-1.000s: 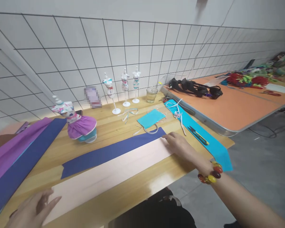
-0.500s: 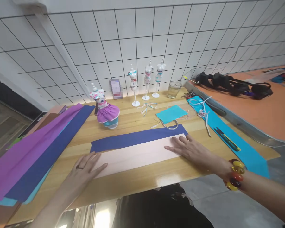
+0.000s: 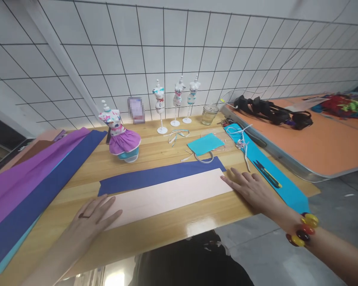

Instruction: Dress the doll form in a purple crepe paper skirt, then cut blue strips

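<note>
A pale pink fabric strip (image 3: 167,196) lies flat on the wooden table, overlapping the near edge of a dark blue fabric strip (image 3: 155,172). At the pink strip's left end rests my left hand (image 3: 92,214), fingers spread, with fingertips on the cloth. My right hand (image 3: 253,188) is open at the other end, its thumb on the strip's edge and its other fingers over the tabletop beside it. Beyond the blue strip are a turquoise fabric piece (image 3: 205,143) and a grey ring (image 3: 204,159).
On the left lie stacked purple fabric (image 3: 32,171) and other cloths. A small mannequin in a purple skirt (image 3: 124,141) stands behind. Several bare mannequins and a glass jar (image 3: 209,114) line the wall. Thread snips (image 3: 267,174) lie on a turquoise strip (image 3: 286,190) at right.
My right hand has slid rightward, from lying on the pink strip to its right end. My left hand stays on the left end. The whole view has shifted slightly.
</note>
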`<action>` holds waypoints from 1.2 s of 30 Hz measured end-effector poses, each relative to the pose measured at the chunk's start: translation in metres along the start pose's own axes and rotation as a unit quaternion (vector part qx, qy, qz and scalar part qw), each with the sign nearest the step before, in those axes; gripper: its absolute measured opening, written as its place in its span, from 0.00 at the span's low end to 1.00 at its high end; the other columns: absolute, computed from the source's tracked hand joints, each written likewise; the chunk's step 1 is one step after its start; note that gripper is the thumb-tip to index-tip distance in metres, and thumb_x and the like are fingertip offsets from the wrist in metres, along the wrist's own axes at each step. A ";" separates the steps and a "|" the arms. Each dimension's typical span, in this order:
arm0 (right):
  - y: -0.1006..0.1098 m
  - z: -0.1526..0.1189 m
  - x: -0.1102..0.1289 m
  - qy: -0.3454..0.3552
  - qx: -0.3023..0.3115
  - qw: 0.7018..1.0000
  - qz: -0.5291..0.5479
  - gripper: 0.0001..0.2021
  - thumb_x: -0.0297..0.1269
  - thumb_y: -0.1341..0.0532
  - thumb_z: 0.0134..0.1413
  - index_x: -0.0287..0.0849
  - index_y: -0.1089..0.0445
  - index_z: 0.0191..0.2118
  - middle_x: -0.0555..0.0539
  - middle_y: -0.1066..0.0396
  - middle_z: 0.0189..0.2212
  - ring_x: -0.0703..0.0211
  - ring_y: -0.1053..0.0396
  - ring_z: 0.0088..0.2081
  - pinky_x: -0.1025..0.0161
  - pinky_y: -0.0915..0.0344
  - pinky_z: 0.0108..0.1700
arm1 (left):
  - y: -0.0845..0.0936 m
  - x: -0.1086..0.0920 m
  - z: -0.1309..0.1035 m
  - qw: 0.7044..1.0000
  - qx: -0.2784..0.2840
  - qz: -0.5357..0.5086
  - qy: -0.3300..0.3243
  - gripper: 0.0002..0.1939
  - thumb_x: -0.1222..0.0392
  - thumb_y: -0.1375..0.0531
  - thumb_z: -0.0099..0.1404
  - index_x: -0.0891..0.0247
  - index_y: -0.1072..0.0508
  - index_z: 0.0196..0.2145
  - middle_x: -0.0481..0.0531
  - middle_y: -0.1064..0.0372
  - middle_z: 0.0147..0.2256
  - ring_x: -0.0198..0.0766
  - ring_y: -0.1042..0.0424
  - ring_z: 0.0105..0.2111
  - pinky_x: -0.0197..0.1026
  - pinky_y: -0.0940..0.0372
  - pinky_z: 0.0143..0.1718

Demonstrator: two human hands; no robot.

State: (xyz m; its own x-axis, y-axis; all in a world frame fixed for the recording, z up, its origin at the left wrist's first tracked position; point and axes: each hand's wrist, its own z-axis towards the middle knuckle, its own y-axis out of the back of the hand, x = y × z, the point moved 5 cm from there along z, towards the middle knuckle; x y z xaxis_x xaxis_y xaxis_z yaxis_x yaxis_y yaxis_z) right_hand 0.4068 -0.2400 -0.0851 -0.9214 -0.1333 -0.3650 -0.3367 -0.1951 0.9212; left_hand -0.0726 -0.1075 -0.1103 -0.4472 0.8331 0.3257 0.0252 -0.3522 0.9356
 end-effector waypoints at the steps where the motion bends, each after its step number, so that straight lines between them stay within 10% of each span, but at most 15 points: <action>1: -0.001 -0.002 -0.001 -0.007 0.004 1.000 -0.012 0.31 0.22 0.51 0.53 0.55 0.47 0.61 0.40 0.43 0.58 0.48 0.33 0.39 0.50 0.38 0.37 | -0.001 0.001 0.000 1.000 -0.004 0.005 -0.004 0.33 0.74 0.54 0.61 0.43 0.43 0.58 0.49 0.44 0.59 0.52 0.50 0.60 0.56 0.47 0.54; 10: 0.013 0.011 0.006 -0.115 -0.063 0.991 0.032 0.25 0.25 0.52 0.56 0.40 0.44 0.60 0.29 0.42 0.56 0.36 0.37 0.49 0.44 0.36 0.40 | 0.006 -0.004 0.006 0.998 -0.032 -0.039 0.025 0.27 0.72 0.54 0.64 0.43 0.36 0.54 0.47 0.41 0.58 0.47 0.49 0.60 0.52 0.47 0.55; 18: 0.066 0.085 0.206 0.133 -0.106 0.948 0.269 0.24 0.37 0.51 0.62 0.33 0.47 0.62 0.35 0.45 0.60 0.42 0.53 0.62 0.39 0.53 0.60 | 0.009 -0.008 0.007 0.999 0.016 -0.044 0.018 0.25 0.70 0.51 0.66 0.45 0.39 0.56 0.51 0.44 0.59 0.46 0.54 0.62 0.55 0.50 0.58; 22: 0.076 0.111 0.262 0.173 -0.076 0.936 0.298 0.26 0.40 0.49 0.61 0.30 0.46 0.61 0.32 0.50 0.61 0.39 0.55 0.63 0.36 0.56 0.60 | 0.009 -0.010 0.006 0.998 0.024 -0.048 0.024 0.24 0.67 0.48 0.66 0.46 0.41 0.56 0.53 0.45 0.59 0.48 0.53 0.62 0.57 0.50 0.58; 36: 0.059 0.102 0.248 0.087 -0.090 0.948 0.292 0.26 0.45 0.48 0.60 0.34 0.43 0.60 0.33 0.40 0.57 0.38 0.47 0.59 0.36 0.54 0.57 | -0.003 -0.009 0.000 0.997 0.024 -0.069 0.014 0.23 0.68 0.51 0.67 0.50 0.41 0.57 0.53 0.43 0.59 0.46 0.49 0.60 0.54 0.50 0.58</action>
State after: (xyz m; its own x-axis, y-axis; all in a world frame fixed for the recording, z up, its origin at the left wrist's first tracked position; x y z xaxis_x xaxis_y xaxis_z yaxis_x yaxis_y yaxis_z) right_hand 0.1385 -0.1853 -0.1075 -0.8894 -0.4249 0.1687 0.2734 -0.1986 0.9412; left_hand -0.0689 -0.1138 -0.1155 -0.4740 0.8595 0.1910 0.0046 -0.2145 0.9767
